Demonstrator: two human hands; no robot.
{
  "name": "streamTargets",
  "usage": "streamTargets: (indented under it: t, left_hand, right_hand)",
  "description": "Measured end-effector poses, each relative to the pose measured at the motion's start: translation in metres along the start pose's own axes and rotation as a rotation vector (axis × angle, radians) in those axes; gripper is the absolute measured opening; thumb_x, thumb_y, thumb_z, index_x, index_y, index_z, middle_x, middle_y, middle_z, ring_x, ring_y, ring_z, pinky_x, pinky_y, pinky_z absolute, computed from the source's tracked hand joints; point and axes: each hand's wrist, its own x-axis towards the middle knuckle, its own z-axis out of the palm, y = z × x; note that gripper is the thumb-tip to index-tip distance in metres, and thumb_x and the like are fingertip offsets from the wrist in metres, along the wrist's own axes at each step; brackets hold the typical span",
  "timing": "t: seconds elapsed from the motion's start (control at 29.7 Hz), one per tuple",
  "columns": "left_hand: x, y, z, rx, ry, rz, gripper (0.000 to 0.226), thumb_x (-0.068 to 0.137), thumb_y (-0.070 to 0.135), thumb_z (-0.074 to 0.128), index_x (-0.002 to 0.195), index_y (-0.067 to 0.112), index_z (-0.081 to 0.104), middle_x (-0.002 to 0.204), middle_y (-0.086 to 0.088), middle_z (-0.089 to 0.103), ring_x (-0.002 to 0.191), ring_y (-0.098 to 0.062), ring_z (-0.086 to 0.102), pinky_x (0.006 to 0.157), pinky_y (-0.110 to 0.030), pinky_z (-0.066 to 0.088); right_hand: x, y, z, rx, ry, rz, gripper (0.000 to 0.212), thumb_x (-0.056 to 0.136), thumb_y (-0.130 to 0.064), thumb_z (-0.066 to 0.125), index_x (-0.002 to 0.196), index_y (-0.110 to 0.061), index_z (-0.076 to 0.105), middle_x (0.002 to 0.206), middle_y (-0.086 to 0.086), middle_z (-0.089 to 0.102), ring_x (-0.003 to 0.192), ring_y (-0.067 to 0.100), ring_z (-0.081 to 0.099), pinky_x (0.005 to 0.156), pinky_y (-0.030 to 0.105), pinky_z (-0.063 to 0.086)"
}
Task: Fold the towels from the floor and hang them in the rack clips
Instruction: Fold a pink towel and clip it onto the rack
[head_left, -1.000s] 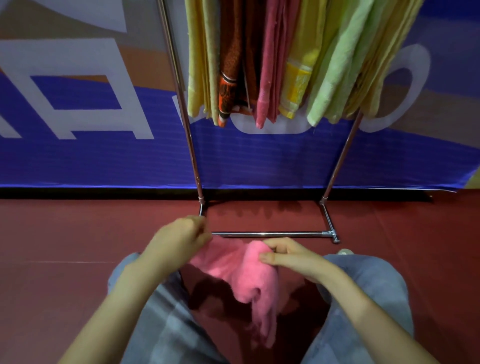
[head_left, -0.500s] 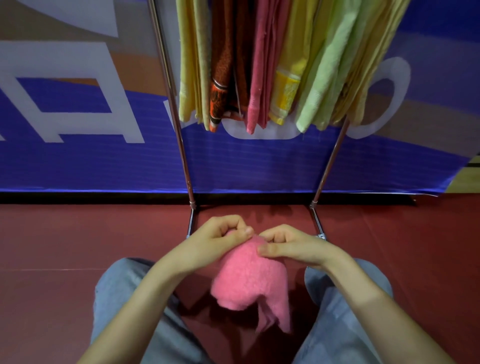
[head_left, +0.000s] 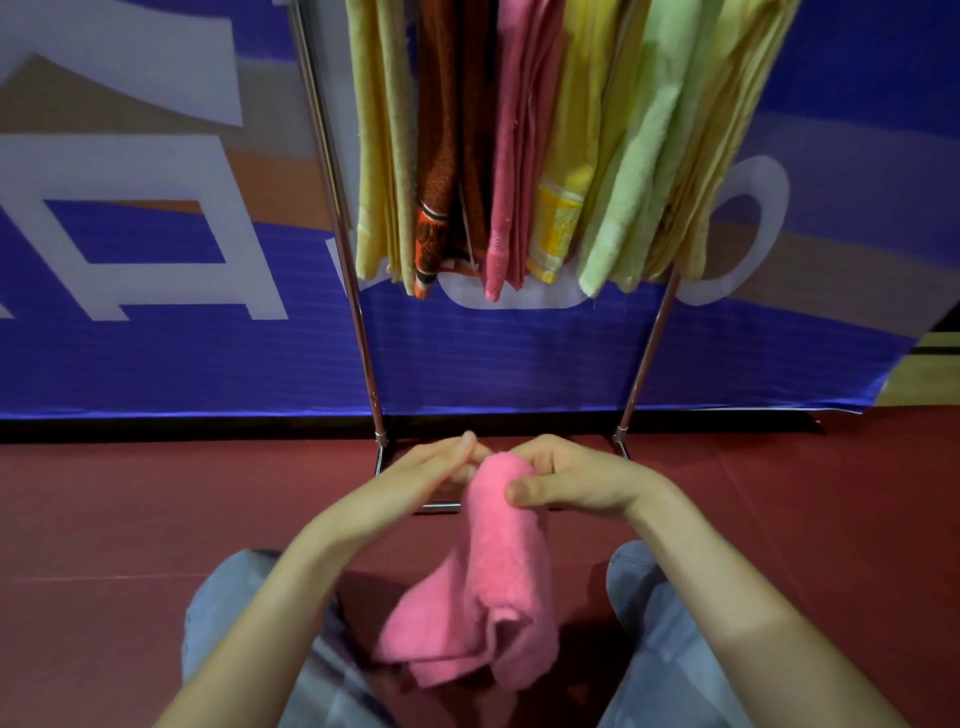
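Note:
A pink towel (head_left: 493, 587) hangs folded in front of me, between my knees. My right hand (head_left: 571, 480) pinches its top edge, thumb on the near side and fingers behind. My left hand (head_left: 431, 465) is at the same top edge with fingers stretched out straight against it. The towel's lower end bunches in loose folds above the floor. Behind stands the metal rack (head_left: 358, 312), with several towels hanging from its top: yellow, orange-brown, pink (head_left: 511, 171), yellow and light green (head_left: 634, 171). The clips are out of view.
The rack's chrome legs and its base bar (head_left: 439, 506) rest on the dark red floor (head_left: 130, 519) just beyond my hands. A blue, white and brown banner (head_left: 156, 312) covers the wall behind. My knees in grey trousers (head_left: 234, 613) flank the towel.
The hands came together at the towel's top edge and rose a little. The towel went from spread between them to hanging doubled, and the left hand's fingers straightened out.

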Motion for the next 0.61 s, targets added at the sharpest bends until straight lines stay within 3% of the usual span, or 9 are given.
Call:
streamTargets:
  t: [0.1, 0.3, 0.4, 0.44, 0.61]
  left_hand:
    - [0.007, 0.011, 0.009, -0.037, 0.048, -0.025, 0.045, 0.074, 0.054, 0.037, 0.082, 0.022, 0.068, 0.076, 0.010, 0.073, 0.080, -0.004, 0.065, 0.079, -0.019, 0.051]
    - [0.006, 0.037, 0.018, -0.058, 0.053, -0.022, 0.044, 0.072, 0.057, 0.045, 0.095, 0.026, 0.068, 0.101, -0.001, 0.071, 0.103, -0.019, 0.063, 0.096, -0.029, 0.046]
    - [0.002, 0.049, 0.021, -0.009, 0.050, -0.021, 0.056, 0.070, 0.070, 0.051, 0.105, 0.029, 0.067, 0.117, -0.021, 0.063, 0.111, -0.036, 0.056, 0.105, -0.055, 0.033]
    - [0.001, 0.052, 0.022, -0.024, 0.056, -0.022, 0.059, 0.068, 0.070, 0.052, 0.107, 0.028, 0.066, 0.118, -0.023, 0.061, 0.110, -0.036, 0.056, 0.105, -0.057, 0.031]
    - [-0.006, 0.084, 0.029, -0.064, 0.072, 0.053, 0.059, 0.073, 0.054, 0.043, 0.111, 0.014, 0.064, 0.113, -0.012, 0.067, 0.109, -0.025, 0.061, 0.100, -0.038, 0.046]
  right_hand:
    - [0.002, -0.005, -0.006, 0.021, 0.055, -0.026, 0.056, 0.049, -0.060, 0.076, 0.086, -0.019, 0.067, 0.076, -0.013, 0.072, 0.074, -0.001, 0.065, 0.070, 0.013, 0.049]
    - [-0.013, -0.014, -0.013, 0.075, 0.161, -0.051, 0.065, 0.042, -0.058, 0.081, 0.091, -0.017, 0.067, 0.077, -0.007, 0.074, 0.073, 0.004, 0.067, 0.066, 0.014, 0.051]
    - [-0.020, -0.024, -0.013, 0.059, 0.196, -0.068, 0.064, 0.042, -0.059, 0.080, 0.090, -0.019, 0.068, 0.078, -0.007, 0.074, 0.073, 0.004, 0.068, 0.065, 0.015, 0.051]
    - [-0.023, -0.027, -0.012, 0.058, 0.200, -0.075, 0.062, 0.042, -0.059, 0.080, 0.089, -0.019, 0.069, 0.079, -0.007, 0.074, 0.074, 0.004, 0.068, 0.066, 0.015, 0.051]
    - [-0.034, -0.051, -0.008, 0.010, 0.236, -0.116, 0.071, 0.045, -0.058, 0.080, 0.099, -0.015, 0.066, 0.083, -0.005, 0.074, 0.078, 0.005, 0.067, 0.068, 0.015, 0.051]
